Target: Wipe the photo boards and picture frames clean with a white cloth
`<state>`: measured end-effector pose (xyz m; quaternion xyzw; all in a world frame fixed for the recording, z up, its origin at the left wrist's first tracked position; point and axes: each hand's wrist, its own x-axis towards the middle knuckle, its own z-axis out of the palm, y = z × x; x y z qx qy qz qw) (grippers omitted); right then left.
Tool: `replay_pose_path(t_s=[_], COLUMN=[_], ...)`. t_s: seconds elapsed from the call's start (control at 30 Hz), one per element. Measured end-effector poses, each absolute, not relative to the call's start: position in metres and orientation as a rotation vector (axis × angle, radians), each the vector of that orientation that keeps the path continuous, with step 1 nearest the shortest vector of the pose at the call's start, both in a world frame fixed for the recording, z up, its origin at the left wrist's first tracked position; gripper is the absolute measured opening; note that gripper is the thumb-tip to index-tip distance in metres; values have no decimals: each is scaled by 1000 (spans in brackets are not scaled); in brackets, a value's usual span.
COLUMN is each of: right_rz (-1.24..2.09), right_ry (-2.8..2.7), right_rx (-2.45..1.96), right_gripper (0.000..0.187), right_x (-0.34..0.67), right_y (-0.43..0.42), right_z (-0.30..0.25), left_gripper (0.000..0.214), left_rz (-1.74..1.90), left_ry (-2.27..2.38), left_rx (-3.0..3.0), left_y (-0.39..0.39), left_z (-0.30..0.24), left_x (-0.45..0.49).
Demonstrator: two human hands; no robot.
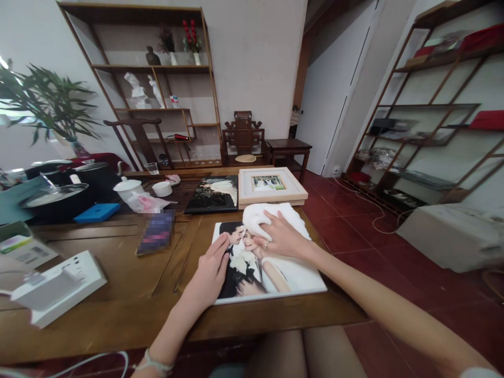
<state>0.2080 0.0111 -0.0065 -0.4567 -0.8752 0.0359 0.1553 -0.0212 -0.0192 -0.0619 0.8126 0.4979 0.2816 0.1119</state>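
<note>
A large wedding photo panel (pixel 246 270) lies face up near the table's front edge. It shows a couple close together with white flowers. My left hand (pixel 212 265) rests flat on the panel's left side, fingers stretched out and holding nothing. Bunched under the fingers of my right hand (pixel 281 236) is a fluffy white cloth (pixel 255 215), pressed onto the upper part of the panel. A ring is on one finger of that hand. Part of the cloth spreads along the panel's upper right, and its exact edge against the white picture area is hard to make out.
Behind the panel lie a dark photo panel (pixel 214 193) and a light-framed picture (pixel 271 186). At the left are a white power strip (pixel 71 289), a box (pixel 25 247), a blue flat case (pixel 97 212), a pan (pixel 55 202) and a white teapot (pixel 128 188).
</note>
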Motion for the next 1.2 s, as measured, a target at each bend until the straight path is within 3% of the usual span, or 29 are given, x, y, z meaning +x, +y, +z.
replay_pose_path(t_s=[0.37, 0.83, 1.2], right_rz=[391, 129, 391], right_ry=[-2893, -2609, -2846], right_rx=[-1090, -1179, -942], right_gripper=[27, 31, 30], right_x=[188, 188, 188], right_y=[-119, 24, -112], right_z=[1, -9, 2], left_gripper=[44, 42, 45], left_rz=[835, 887, 839], left_ry=[1442, 1407, 1383], left_rx=[2386, 2418, 2404], left_y=[-18, -17, -18], left_z=[-65, -67, -64], left_x=[-22, -24, -24])
